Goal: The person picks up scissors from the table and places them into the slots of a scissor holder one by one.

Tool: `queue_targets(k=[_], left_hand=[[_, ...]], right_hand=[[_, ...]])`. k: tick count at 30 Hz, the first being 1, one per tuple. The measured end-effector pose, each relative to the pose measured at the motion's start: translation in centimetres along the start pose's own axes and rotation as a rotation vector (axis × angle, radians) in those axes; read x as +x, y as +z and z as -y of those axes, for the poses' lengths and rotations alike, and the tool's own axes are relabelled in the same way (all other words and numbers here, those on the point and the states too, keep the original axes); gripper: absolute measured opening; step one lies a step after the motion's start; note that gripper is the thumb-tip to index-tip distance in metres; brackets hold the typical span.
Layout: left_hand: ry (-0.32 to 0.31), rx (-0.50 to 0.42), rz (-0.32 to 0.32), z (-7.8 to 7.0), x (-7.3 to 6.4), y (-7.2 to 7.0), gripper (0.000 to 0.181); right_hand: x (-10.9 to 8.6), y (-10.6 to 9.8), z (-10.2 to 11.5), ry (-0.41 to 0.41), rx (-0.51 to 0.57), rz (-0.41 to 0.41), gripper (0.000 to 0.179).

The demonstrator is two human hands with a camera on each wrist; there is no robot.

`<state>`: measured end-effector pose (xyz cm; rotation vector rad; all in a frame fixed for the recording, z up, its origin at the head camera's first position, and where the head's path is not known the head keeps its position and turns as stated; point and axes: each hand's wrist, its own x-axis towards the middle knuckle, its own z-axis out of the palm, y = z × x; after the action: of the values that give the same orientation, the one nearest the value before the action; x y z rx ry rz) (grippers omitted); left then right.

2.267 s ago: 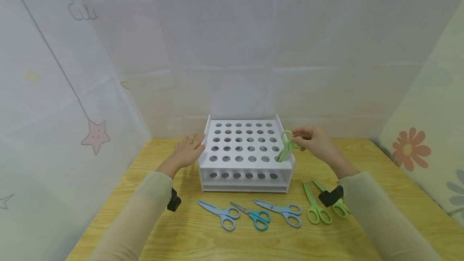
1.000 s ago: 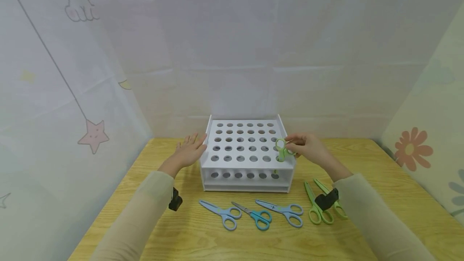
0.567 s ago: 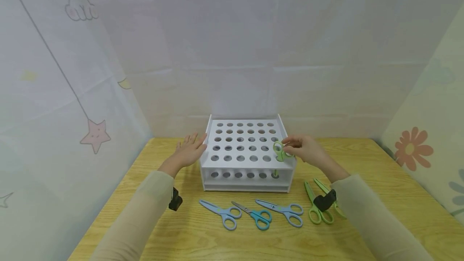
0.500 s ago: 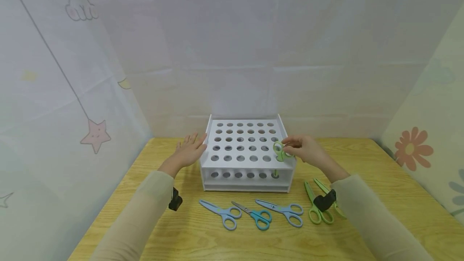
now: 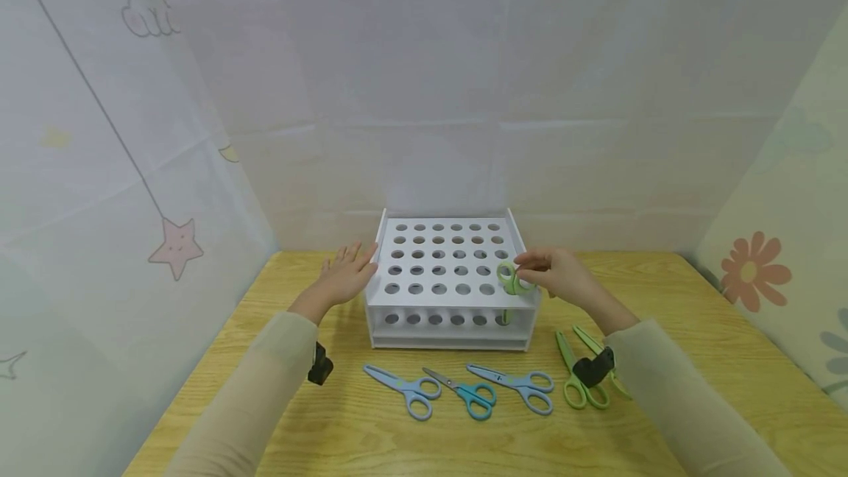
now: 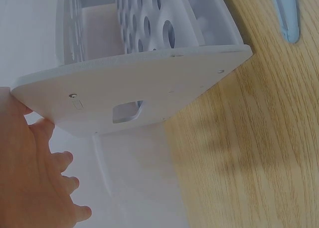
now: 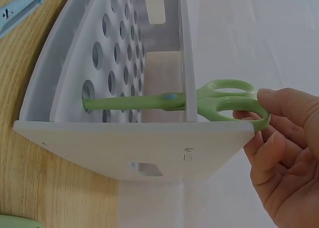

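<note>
A white rack (image 5: 427,299) with rows of round holes in two tiers stands on the table. My right hand (image 5: 563,276) pinches a handle loop of the green scissors (image 7: 139,103) between thumb and fingers. Their closed blades pass down through the front right hole of the top tier, and the tip reaches into a lower-tier hole. The handles stay above the top. My left hand (image 5: 341,277) rests against the rack's left side panel (image 6: 149,83), fingers extended and spread. In the left wrist view, part of that hand is cut off.
In front of the rack lie blue scissors (image 5: 404,386), teal-handled scissors (image 5: 475,397) and another blue pair (image 5: 523,386). Two green pairs lie at the right, the nearer one (image 5: 573,370) in full view, the other (image 5: 588,341) partly behind my wrist camera. Fabric walls enclose the table.
The green scissors have gone from tilted above the front right hole to lower and more upright in it. My right hand has moved down and slightly left with them; my left hand stays put.
</note>
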<state>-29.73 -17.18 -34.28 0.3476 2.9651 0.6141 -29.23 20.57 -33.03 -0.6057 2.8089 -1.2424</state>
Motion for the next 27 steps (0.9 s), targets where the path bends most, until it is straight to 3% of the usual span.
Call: queue_targets(k=[27], left_hand=[[0.001,0.004,0.001,-0.3,-0.1,-0.3,0.055]], right_hand=[[-0.7,-0.7,-1.2,-0.023,0.12,-0.07,0.035]])
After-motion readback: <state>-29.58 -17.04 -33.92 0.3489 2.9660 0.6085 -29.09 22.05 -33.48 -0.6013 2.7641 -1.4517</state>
